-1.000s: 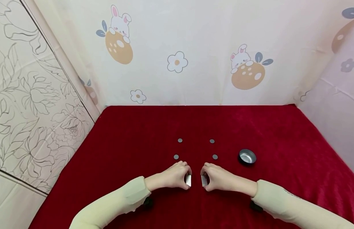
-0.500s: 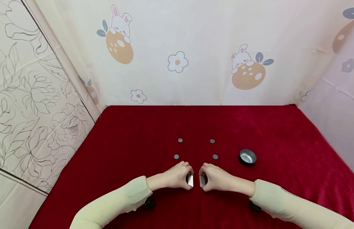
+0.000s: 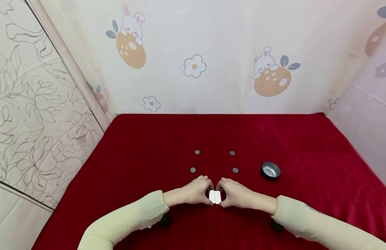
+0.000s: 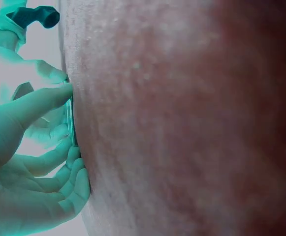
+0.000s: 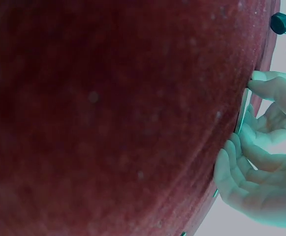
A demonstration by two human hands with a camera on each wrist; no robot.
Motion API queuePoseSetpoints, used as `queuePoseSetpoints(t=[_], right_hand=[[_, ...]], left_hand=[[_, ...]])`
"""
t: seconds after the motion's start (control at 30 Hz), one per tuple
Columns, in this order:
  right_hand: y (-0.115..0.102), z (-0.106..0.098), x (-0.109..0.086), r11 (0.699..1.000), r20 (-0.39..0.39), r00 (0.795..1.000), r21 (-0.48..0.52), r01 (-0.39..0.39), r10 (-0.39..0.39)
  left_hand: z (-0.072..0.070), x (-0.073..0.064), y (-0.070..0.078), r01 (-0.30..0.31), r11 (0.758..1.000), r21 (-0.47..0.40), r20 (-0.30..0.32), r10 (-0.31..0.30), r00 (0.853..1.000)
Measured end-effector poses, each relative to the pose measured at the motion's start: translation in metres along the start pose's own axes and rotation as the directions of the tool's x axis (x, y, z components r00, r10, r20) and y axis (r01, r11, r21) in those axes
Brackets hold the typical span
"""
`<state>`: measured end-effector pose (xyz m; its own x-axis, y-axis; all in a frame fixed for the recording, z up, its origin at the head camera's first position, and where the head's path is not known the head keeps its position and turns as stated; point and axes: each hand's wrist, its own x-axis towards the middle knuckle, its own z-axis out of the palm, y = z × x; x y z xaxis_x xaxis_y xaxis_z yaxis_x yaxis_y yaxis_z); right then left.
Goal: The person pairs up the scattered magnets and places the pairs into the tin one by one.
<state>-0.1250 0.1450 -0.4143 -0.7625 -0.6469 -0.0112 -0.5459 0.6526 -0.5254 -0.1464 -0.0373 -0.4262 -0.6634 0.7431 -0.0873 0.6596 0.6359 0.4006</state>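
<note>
My left hand [image 3: 194, 191] pinches a small, flat, shiny rectangular piece [image 3: 212, 197] between thumb and fingertips. Facing it, my right hand [image 3: 238, 193] grips a similar piece [image 3: 218, 197] the same way. The two pieces lie side by side, edge against edge, and look bright white in the head view. From the left wrist, a thin piece [image 4: 70, 118] shows edge-on, low over the cloth, with the thumb at one end and fingers at the other. The right wrist view shows its thin piece [image 5: 243, 110] likewise, close to the red cloth.
Several small grey discs, one a near-left disc [image 3: 193, 169] and one a near-right disc [image 3: 235, 170], lie beyond the hands. A round metal dish [image 3: 270, 170] stands to the right. Red cloth [image 3: 143, 149] covers the table, with a patterned curtain [image 3: 224, 76] behind.
Both hands have moved inward toward each other. The gap between the two rectangular pieces has closed, and their faces now appear brighter. Discs and dish stay in place.
</note>
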Motion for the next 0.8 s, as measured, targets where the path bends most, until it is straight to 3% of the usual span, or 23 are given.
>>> queuePoseSetpoints(t=[0.2, 0.57, 0.7, 0.8], right_hand=[[0.0013, -0.0037, -0.0033, 0.997, 0.017, 1.0, 0.073, 0.001, -0.002], [0.0034, -0.0027, -0.0039, 0.998, 0.05, 0.999, 0.066, -0.011, 0.008], [0.0028, -0.0033, -0.0041, 0.998, 0.062, 0.998, 0.067, -0.013, 0.009], [0.0025, -0.0046, -0.004, 0.998, 0.068, 0.998, 0.061, -0.014, 0.01]], left_hand=[[0.0006, 0.0011, 0.0001, 0.026, 0.998, -0.052, -0.001, -0.026, 1.0], [0.0001, -0.0001, 0.0017, 0.035, 0.993, -0.117, 0.001, -0.035, 0.999], [0.0004, -0.0006, 0.0016, 0.036, 0.985, -0.168, 0.018, -0.034, 0.999], [-0.0004, -0.0011, 0.0015, 0.035, 0.967, -0.252, 0.019, -0.031, 0.999]])
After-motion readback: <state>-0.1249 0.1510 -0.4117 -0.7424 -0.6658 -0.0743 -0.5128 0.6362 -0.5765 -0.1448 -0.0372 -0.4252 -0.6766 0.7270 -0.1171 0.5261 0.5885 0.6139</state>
